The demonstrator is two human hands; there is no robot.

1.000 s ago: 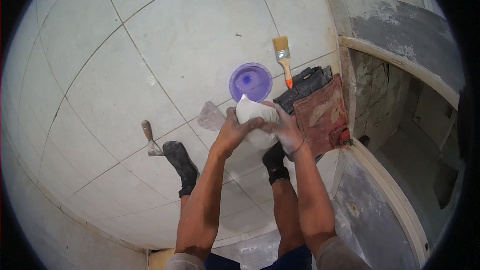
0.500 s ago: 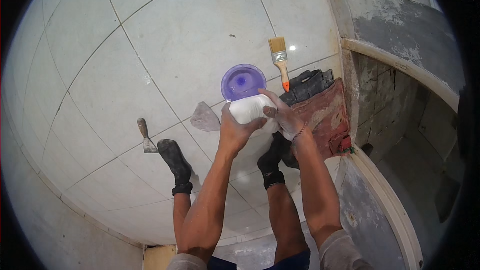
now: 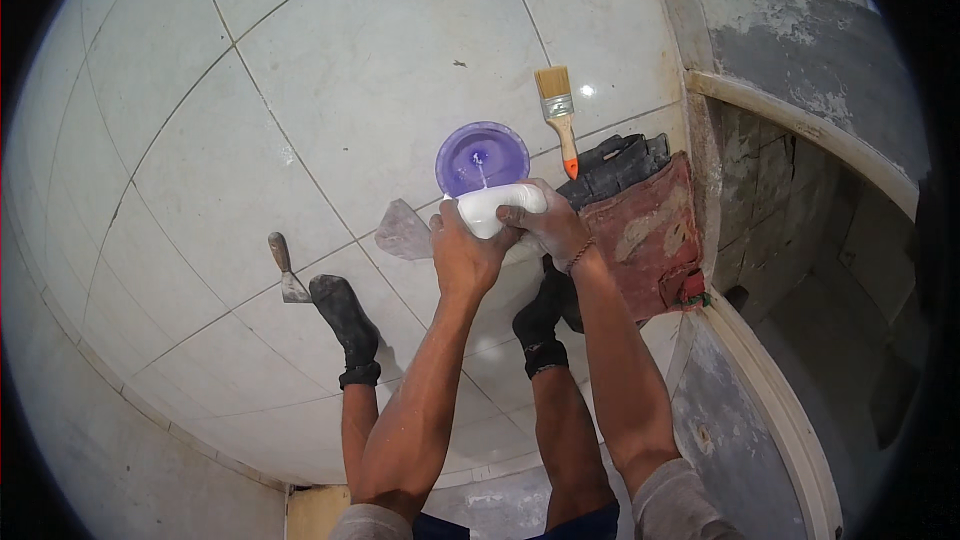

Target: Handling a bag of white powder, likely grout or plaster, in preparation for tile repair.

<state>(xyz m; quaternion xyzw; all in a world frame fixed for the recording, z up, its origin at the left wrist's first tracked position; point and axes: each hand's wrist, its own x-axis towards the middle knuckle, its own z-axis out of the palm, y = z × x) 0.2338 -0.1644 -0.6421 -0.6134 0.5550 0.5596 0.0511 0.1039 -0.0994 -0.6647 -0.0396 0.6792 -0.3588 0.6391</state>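
Note:
A plump white packet (image 3: 495, 204), soft-looking and bent, is held between both hands at the near rim of a round purple bowl (image 3: 446, 172). My left hand (image 3: 470, 248) grips its left end from below, with the thumb toward the middle. Around the right end, my right hand (image 3: 556, 222) is closed with its thumb pressed on the packet's front. A thin white streak (image 3: 484, 176) runs between the packet and the middle of the bowl, where a small white spot shows on the purple. The packet's underside is hidden by my hands.
A flat paintbrush (image 3: 558, 112) with an orange-tipped handle lies beyond the bowl. Dark folded cloth (image 3: 612, 175) and a worn red cloth (image 3: 645, 235) lie right. A greyish translucent piece (image 3: 402, 230) and a scraper (image 3: 285, 268) lie left. My dark-socked foot (image 3: 347, 320) rests near the scraper.
My hands have tipped and squeezed the packet into a more bent shape, with my right thumb now pressed on it. A thin white streak now falls into the bowl.

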